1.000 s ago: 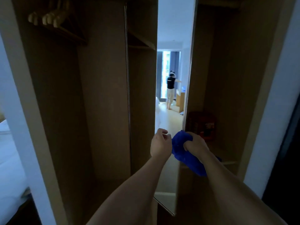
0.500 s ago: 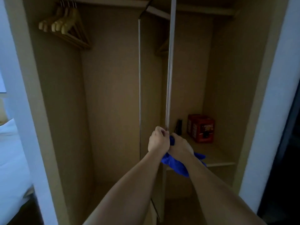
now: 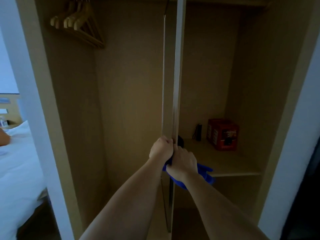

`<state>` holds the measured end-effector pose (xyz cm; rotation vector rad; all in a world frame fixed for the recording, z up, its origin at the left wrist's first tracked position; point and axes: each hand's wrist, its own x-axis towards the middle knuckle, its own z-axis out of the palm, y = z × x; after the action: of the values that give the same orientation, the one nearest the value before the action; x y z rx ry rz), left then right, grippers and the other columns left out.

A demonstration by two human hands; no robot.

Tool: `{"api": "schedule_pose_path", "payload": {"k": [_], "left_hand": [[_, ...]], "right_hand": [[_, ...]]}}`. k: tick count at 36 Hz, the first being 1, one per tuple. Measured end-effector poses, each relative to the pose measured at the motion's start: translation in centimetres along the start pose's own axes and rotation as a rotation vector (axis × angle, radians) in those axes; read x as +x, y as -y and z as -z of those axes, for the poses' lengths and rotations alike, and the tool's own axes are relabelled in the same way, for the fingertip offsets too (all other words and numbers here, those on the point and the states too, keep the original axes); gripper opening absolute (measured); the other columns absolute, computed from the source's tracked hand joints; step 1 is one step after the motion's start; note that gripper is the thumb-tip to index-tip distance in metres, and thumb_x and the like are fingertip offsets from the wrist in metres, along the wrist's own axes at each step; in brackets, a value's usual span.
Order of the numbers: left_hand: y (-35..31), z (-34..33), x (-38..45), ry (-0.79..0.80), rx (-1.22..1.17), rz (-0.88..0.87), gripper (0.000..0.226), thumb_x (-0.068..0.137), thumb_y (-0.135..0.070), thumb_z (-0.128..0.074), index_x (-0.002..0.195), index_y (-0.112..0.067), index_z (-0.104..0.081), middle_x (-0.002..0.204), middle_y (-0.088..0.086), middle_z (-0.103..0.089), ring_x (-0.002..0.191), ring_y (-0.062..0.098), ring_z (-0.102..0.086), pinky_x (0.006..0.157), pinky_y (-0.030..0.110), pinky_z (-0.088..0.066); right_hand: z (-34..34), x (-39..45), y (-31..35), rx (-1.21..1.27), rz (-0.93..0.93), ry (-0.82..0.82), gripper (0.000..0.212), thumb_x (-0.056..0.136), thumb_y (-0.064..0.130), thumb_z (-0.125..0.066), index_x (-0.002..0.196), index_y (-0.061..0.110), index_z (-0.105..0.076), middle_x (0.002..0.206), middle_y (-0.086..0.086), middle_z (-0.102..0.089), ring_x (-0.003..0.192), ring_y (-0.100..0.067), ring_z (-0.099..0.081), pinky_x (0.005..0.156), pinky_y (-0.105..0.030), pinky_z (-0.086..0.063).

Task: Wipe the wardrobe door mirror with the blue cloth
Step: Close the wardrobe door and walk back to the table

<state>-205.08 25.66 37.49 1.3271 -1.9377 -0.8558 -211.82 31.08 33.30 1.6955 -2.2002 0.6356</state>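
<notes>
a: two hands meet at the door [image 3: 179,66], which stands edge-on to the camera, a thin upright strip in the middle of the open wardrobe [image 3: 129,101].
b: and the mirror face?
a: it cannot be seen from this angle. the left hand [image 3: 161,149] has its fingers curled tight round the door's edge.
b: where is the cloth [image 3: 204,172]?
a: in the right hand [image 3: 183,161], fingers closed on it, pressed against the door just below and right of the left hand. blue folds stick out past the wrist on both sides.
b: anything else inside?
a: wooden hangers [image 3: 78,23] hang upper left. on the shelf [image 3: 225,163] at right sit a red box [image 3: 222,134] and, beside it, a small dark object too dim to identify. a white bed [image 3: 17,161] shows at far left, outside the wardrobe.
</notes>
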Motion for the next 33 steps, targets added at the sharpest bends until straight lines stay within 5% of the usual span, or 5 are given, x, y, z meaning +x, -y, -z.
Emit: {"api": "schedule_pose_path", "payload": {"k": [7, 13, 24, 33], "left_hand": [[0.4, 0.0, 0.4, 0.004, 0.009, 0.085, 0.038, 0.097, -0.041, -0.036, 0.105, -0.012, -0.059, 0.094, 0.006, -0.061, 0.086, 0.023, -0.06, 0.068, 0.032, -0.047], [-0.2, -0.3, 1.4, -0.046, 0.079, 0.019, 0.025, 0.096, -0.038, -0.044, 0.094, -0.017, -0.057, 0.097, 0.004, -0.062, 0.089, 0.021, -0.06, 0.07, 0.034, -0.05], [-0.5, -1.3, 5.1, -0.102, 0.01, 0.103, 0.022, 0.095, -0.034, -0.048, 0.095, -0.017, -0.061, 0.09, 0.003, -0.063, 0.079, 0.019, -0.059, 0.064, 0.031, -0.045], [-0.3, -2.1, 8.4, -0.101, -0.01, 0.126, 0.027, 0.097, -0.036, -0.045, 0.102, -0.015, -0.062, 0.094, 0.003, -0.062, 0.082, 0.019, -0.056, 0.066, 0.031, -0.044]], "right_hand": [[-0.3, 1.5, -0.6, -0.002, 0.117, 0.099, 0.049, 0.078, 0.026, -0.056, 0.125, 0.024, -0.045, 0.103, 0.005, -0.056, 0.087, -0.017, -0.055, 0.074, -0.028, -0.035], [-1.6, 3.0, -1.2, -0.023, 0.138, 0.149, 0.064, 0.084, 0.032, -0.051, 0.144, 0.019, -0.031, 0.124, 0.001, -0.052, 0.097, -0.018, -0.052, 0.086, -0.031, -0.036], [-3.9, 6.5, -2.1, -0.019, 0.126, 0.157, 0.044, 0.083, 0.036, -0.053, 0.125, 0.023, -0.048, 0.111, 0.003, -0.052, 0.092, -0.017, -0.051, 0.081, -0.033, -0.036], [-6.0, 9.6, -3.0, 0.023, 0.135, 0.133, 0.052, 0.081, 0.036, -0.055, 0.13, 0.022, -0.044, 0.108, 0.003, -0.051, 0.092, -0.018, -0.053, 0.081, -0.034, -0.037]]}}
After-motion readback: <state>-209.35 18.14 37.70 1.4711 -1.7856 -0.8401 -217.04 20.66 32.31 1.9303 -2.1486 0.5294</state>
